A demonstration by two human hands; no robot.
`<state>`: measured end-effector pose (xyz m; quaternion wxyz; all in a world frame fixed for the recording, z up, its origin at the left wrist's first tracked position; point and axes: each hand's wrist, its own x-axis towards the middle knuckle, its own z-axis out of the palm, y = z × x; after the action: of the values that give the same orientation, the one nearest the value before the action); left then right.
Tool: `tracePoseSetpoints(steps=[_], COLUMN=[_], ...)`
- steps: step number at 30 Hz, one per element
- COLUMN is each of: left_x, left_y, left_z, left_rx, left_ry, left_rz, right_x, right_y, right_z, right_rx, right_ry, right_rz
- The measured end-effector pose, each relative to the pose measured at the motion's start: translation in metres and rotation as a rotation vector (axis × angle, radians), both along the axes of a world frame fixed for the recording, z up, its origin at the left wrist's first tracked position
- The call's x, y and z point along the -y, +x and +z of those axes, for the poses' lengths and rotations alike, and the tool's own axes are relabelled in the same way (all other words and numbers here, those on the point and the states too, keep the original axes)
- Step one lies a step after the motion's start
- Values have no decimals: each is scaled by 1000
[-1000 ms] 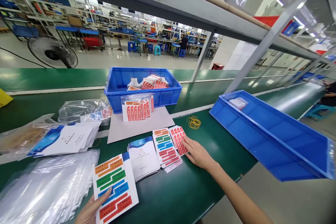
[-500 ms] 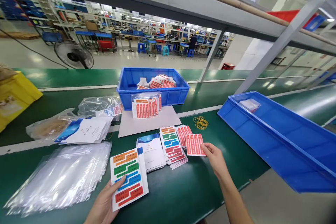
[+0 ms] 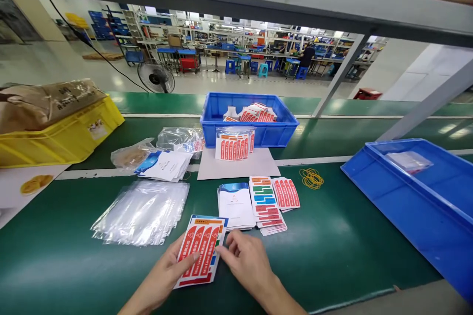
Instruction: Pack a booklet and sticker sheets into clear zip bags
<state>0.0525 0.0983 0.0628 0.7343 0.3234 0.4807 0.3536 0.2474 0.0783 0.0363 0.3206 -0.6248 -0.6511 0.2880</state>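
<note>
My left hand (image 3: 164,273) holds a small stack low in the middle, thumb on its front. On top lies a red label sheet (image 3: 197,251), over a multicoloured label sheet (image 3: 220,236) and a blue-topped booklet. Beside the stack's right edge is my right hand (image 3: 249,261), fingers loosely bent and apart, its thumb tip at the sheet's edge. Just beyond it stand a pile of white booklets (image 3: 236,206), a pile of multicoloured label sheets (image 3: 264,197) and a pile of red label sheets (image 3: 286,193).
Clear plastic bags (image 3: 144,211) lie at left, below more booklets (image 3: 164,165). A blue bin (image 3: 251,133) with label sheets stands behind, bagged sheets (image 3: 234,145) leaning on its front. Yellow rubber bands (image 3: 311,178) lie right of the piles. A yellow bin (image 3: 74,140) and another blue bin (image 3: 399,197) flank the bench.
The red label sheet has moved from the right pile onto the stack in my left hand. My right hand has come left to that stack. The camera view has turned left.
</note>
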Motion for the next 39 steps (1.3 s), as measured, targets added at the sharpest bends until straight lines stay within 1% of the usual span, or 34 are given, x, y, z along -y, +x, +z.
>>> tracePoseSetpoints(steps=[2, 3, 4, 6, 7, 9, 10, 11, 12, 13, 14, 15, 16, 18, 21, 23, 26, 28, 30, 32, 34, 36, 37, 39], left_x=[1, 1, 2, 2, 0, -10, -17, -27, -37, -48, -58, -66, -73, -79, -77, -74, -73, -74, -76, -77, -79, -80, -80, -80], left_y=[-17, -24, -28, -30, -29, -28, -30, -34, -39, -45, -52, -57, -61, -64, -61, -59, -65, -71, -77, -83, -87, -90, -91, -91], left_z=[9, 13, 17, 24, 27, 32, 33, 33, 31, 27, 21, 13, 5, -12, -32, -38, -38, -34, -31, -29, -29, -31, -31, -33], left_rx=[-113, -193, -286, -487, -570, -684, -728, -790, -887, -1013, -1183, -1345, -1433, -1507, -1502, -1474, -1406, -1376, -1362, -1349, -1319, -1265, -1232, -1167], left_ry=[83, 145, 221, 402, 482, 584, 608, 623, 634, 644, 645, 634, 616, 585, 556, 552, 565, 565, 552, 532, 515, 506, 505, 508], left_rz=[-153, -241, -333, -494, -569, -688, -707, -682, -627, -530, -429, -389, -361, -363, -376, -373, -367, -337, -281, -213, -152, -116, -114, -137], right_x=[-3, -5, -7, -9, -9, -7, -6, -5, -4, -3, -3, -3, -4, -6, -12, -15, -18, -19, -22, -26, -30, -33, -34, -35], right_y=[8, 9, 7, -2, -9, -22, -28, -31, -33, -33, -32, -31, -30, -29, -35, -41, -50, -55, -60, -66, -73, -78, -80, -80], right_z=[4, 4, 2, -8, -16, -31, -38, -43, -47, -49, -51, -51, -52, -54, -60, -63, -65, -65, -66, -67, -69, -73, -77, -85], right_rx=[-35, -80, -142, -278, -331, -384, -386, -386, -389, -398, -408, -415, -421, -421, -428, -478, -580, -602, -614, -662, -715, -726, -712, -652], right_ry=[128, 156, 143, 35, -25, -120, -150, -171, -180, -174, -155, -131, -108, -78, -107, -149, -167, -151, -154, -191, -214, -212, -199, -148], right_rz=[27, 85, 171, 343, 389, 398, 375, 353, 336, 321, 304, 288, 273, 249, 192, 154, 83, -1, -114, -235, -305, -313, -295, -214])
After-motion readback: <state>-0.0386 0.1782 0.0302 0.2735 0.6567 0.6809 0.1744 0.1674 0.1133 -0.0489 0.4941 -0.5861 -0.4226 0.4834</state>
